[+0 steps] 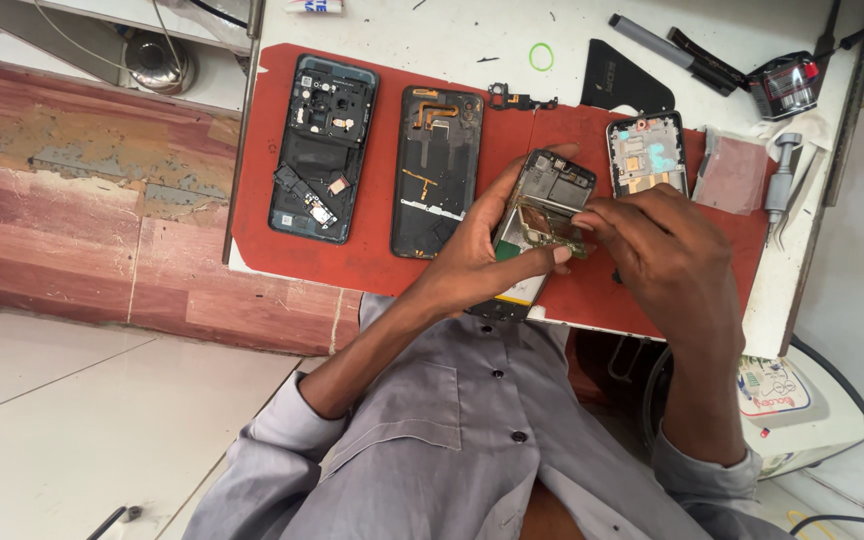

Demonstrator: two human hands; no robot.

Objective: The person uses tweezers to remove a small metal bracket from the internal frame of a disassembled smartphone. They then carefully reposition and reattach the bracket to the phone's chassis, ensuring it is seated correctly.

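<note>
From the head view, my left hand has its grip closed around an opened phone, thumb across the lower face and fingers wrapped behind the far edge. The phone's long axis runs from near my chest up and slightly to the right, its camera end pointing away from me toward the back of the worktop. It is lifted just above the red mat, over the mat's near edge.

My right hand comes in from the right, fingertips pinched shut on a small greenish-gold part lying across the phone's middle, so the phone sits between my two hands, touching both.

On the mat to the left lie a dark phone back with exposed boards and a black frame with an orange flex strip, both with their long axes parallel, pointing away from me. A smaller phone frame lies just beyond my right hand. Metal tweezers rest at the right edge.
</note>
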